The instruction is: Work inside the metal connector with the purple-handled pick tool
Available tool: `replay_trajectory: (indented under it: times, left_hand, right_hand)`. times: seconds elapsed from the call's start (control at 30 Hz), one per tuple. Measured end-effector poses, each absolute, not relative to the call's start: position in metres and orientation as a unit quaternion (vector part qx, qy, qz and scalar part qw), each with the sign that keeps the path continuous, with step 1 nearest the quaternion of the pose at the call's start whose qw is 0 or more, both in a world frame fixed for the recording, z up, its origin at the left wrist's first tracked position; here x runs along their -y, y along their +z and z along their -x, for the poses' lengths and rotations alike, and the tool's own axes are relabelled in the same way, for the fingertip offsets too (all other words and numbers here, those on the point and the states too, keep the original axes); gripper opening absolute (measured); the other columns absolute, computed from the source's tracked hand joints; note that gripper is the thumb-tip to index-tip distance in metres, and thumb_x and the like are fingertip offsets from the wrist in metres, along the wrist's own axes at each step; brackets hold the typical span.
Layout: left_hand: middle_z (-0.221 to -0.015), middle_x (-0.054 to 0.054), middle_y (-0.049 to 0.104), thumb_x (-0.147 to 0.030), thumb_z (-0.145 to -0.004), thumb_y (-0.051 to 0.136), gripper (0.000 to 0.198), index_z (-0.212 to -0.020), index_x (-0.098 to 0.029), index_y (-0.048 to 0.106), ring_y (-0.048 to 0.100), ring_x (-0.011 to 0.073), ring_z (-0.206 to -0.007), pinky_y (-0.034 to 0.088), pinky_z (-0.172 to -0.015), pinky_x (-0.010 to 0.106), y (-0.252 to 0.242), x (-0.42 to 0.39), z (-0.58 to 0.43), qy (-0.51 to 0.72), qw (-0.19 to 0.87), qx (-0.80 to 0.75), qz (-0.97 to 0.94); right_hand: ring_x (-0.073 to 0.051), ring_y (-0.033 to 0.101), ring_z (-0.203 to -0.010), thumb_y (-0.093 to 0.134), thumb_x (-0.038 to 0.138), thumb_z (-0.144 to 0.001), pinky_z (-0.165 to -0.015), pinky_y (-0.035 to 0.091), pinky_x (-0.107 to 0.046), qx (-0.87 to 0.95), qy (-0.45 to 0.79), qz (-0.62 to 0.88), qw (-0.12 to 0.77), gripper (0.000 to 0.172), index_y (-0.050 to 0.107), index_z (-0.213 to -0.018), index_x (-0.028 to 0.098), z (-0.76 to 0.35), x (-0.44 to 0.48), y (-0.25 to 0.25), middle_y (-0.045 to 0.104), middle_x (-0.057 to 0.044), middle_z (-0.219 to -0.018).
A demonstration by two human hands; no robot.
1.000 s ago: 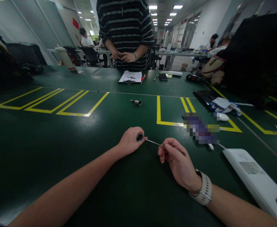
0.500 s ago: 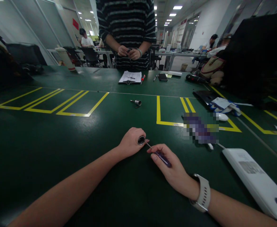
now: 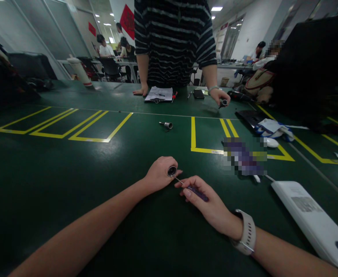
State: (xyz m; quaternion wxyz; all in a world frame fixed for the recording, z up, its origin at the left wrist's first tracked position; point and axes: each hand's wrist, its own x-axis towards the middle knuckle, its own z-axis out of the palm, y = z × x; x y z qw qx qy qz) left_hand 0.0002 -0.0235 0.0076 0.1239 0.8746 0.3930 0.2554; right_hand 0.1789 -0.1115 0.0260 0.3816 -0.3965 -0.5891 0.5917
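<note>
My left hand (image 3: pixel 160 175) is closed around a small round metal part with a hollow, cup-like end (image 3: pixel 172 171); the rest of the part is hidden in the fist. In my right hand (image 3: pixel 202 202) is a screwdriver (image 3: pixel 197 192) with a translucent purple handle, pinched between thumb and fingers. Its thin shaft points up and left to the rim of the metal part; whether the tip touches cannot be made out. Farther forward, a similar metal part with a stem (image 3: pixel 166 125) lies on its side on the green table (image 3: pixel 99 184).
Across the table a person in a striped top (image 3: pixel 176 46) leans on one hand and holds a small cup-ended part (image 3: pixel 223 103) in the other. A clipboard (image 3: pixel 159 94) lies before them. A white power bank (image 3: pixel 310 219) and a pixelated phone-like object (image 3: pixel 243 157) lie right.
The person opposite has leaned forward, setting one hand on the table and reaching the other right with a part. My right hand and the screwdriver have shifted slightly; my left hand stays put.
</note>
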Motion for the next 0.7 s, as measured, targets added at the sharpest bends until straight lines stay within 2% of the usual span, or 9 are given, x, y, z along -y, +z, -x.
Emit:
replay_trajectory:
  times: [0.27,0.43,0.57,0.7]
  left_hand:
    - [-0.068,-0.001,0.055,-0.028,-0.081,0.054,0.017,-0.069,-0.017,0.051,0.052,0.0136,-0.064,0.039,-0.063,0.028,0.007,0.022,0.000,0.231,0.116,-0.402,-0.878]
    - [-0.069,0.001,0.055,-0.021,-0.083,0.049,0.015,-0.070,-0.016,0.053,0.051,0.0145,-0.065,0.036,-0.064,0.028,0.009,0.026,-0.003,0.199,0.071,-0.384,-0.899]
    - [-0.068,0.001,0.054,-0.018,-0.084,0.046,0.017,-0.069,-0.016,0.053,0.050,0.0152,-0.065,0.034,-0.063,0.029,0.010,0.029,-0.004,0.193,0.045,-0.371,-0.907]
    - [-0.068,0.001,0.054,-0.018,-0.084,0.047,0.015,-0.071,-0.016,0.054,0.050,0.0144,-0.065,0.035,-0.065,0.028,0.008,0.028,-0.002,0.209,0.067,-0.370,-0.903]
  right_hand:
    - [-0.019,0.056,-0.093,0.048,0.030,-0.089,-0.081,0.043,-0.034,0.633,0.476,0.431,0.431,0.012,0.056,-0.094,0.023,-0.178,0.119,0.020,0.060,-0.005,-0.100]
    - [-0.021,0.054,-0.096,0.048,0.027,-0.089,-0.085,0.042,-0.037,0.672,0.423,0.434,0.425,0.011,0.056,-0.096,0.024,-0.176,0.119,0.019,0.058,-0.006,-0.100]
    - [-0.020,0.055,-0.092,0.049,0.029,-0.088,-0.082,0.042,-0.036,0.657,0.445,0.437,0.423,0.012,0.059,-0.090,0.022,-0.179,0.115,0.023,0.060,-0.006,-0.097]
    - [-0.019,0.056,-0.085,0.050,0.033,-0.088,-0.076,0.043,-0.034,0.577,0.536,0.436,0.435,0.018,0.063,-0.089,0.020,-0.182,0.108,0.025,0.063,-0.004,-0.091]
